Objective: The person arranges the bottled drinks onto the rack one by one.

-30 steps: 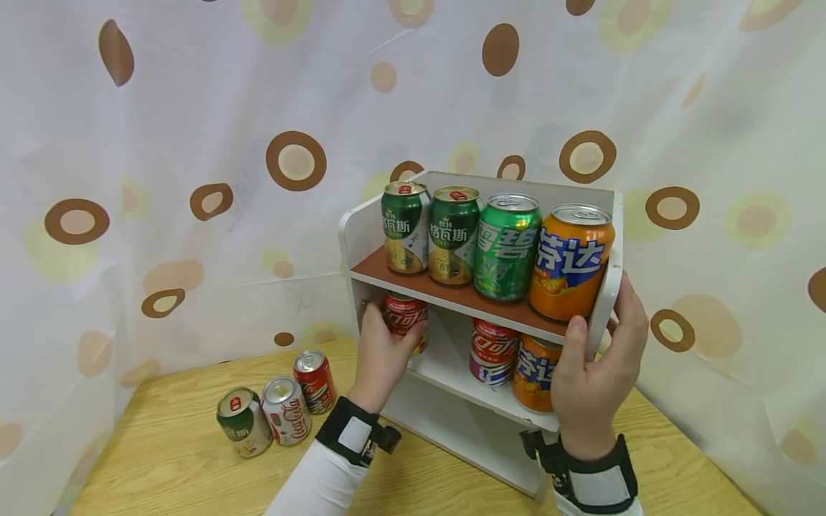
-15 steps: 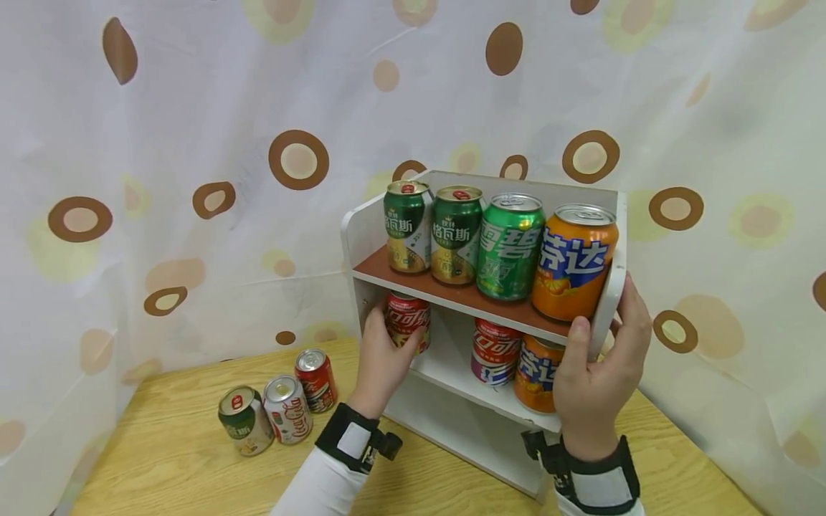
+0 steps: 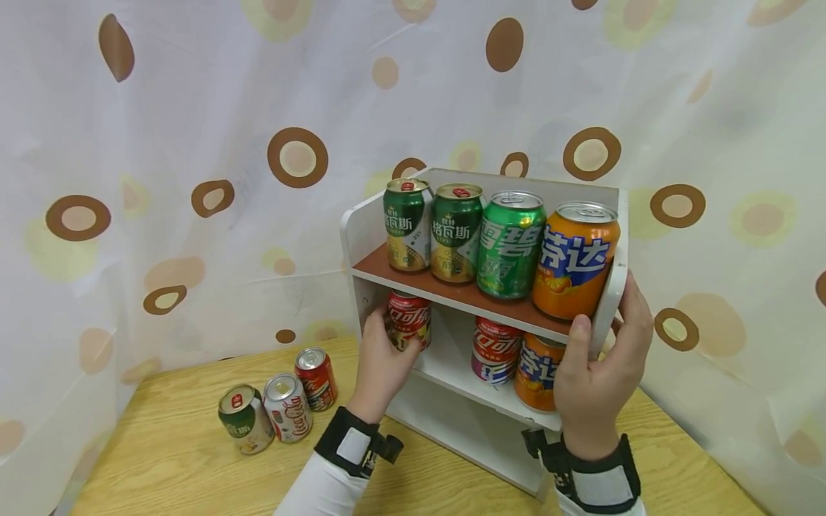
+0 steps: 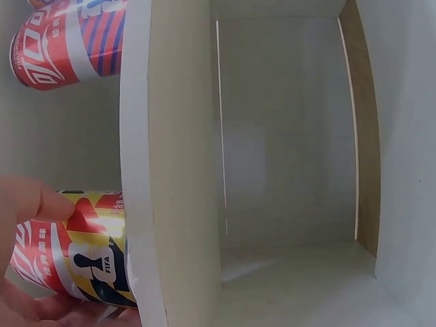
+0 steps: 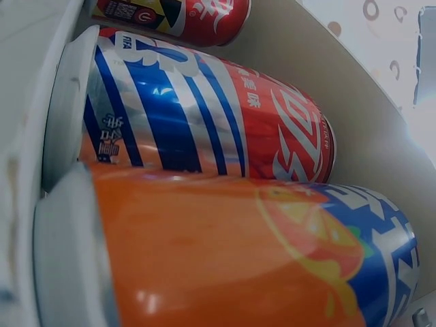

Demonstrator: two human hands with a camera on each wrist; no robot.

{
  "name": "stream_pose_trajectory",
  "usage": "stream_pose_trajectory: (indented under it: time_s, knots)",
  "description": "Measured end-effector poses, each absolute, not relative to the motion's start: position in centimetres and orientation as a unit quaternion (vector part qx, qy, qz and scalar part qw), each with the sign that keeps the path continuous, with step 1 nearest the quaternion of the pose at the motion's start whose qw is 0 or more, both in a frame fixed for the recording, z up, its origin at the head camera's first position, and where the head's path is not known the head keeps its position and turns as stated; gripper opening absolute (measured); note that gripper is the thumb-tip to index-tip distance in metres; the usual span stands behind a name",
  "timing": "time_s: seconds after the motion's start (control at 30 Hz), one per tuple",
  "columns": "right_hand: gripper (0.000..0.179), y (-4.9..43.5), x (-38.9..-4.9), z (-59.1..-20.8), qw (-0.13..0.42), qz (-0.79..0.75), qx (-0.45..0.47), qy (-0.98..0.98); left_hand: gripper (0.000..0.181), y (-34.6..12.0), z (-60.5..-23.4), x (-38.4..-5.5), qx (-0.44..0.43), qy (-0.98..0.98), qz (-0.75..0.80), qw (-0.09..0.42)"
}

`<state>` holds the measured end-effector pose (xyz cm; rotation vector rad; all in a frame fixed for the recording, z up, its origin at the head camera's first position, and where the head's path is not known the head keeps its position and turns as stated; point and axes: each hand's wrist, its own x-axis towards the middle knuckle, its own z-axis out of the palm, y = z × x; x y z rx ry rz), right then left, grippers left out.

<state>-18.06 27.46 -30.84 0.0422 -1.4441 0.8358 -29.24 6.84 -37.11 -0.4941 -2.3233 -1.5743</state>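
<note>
On the middle level of a small white shelf unit (image 3: 445, 401), my left hand (image 3: 385, 358) holds a red cola can (image 3: 411, 315) at the left end. In the left wrist view, its yellow and black lower part (image 4: 99, 262) shows between my thumb and fingers. The can stands upright, its base on or very near the board. My right hand (image 3: 600, 373) grips the unit's right side panel (image 3: 609, 304), thumb in front and fingers around the outside. Close to that hand, another red cola can (image 3: 495, 351) and an orange soda can (image 3: 537, 373) stand side by side.
On the top level stand two green-and-gold cans (image 3: 454, 236), a green soda can (image 3: 511, 247) and a large orange can (image 3: 574, 261). Left of the unit, a green can (image 3: 245, 423), a white cola can (image 3: 288, 410) and a red can (image 3: 316, 380) stand on the wooden table (image 3: 174, 444).
My left thumb has slid down the cola can, showing more of its front. The can has shifted slightly to the right. My right hand has stayed on the side panel.
</note>
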Motion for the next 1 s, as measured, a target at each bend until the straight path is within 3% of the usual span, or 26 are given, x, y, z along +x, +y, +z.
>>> stream_pose_trajectory:
  time_s: [1.0]
  knots:
    - [0.053,27.5,-18.0,-30.9,0.67,0.368,0.014,-0.645,0.073,8.7,-37.3,-28.2,-0.247,-0.811,-0.521,0.1]
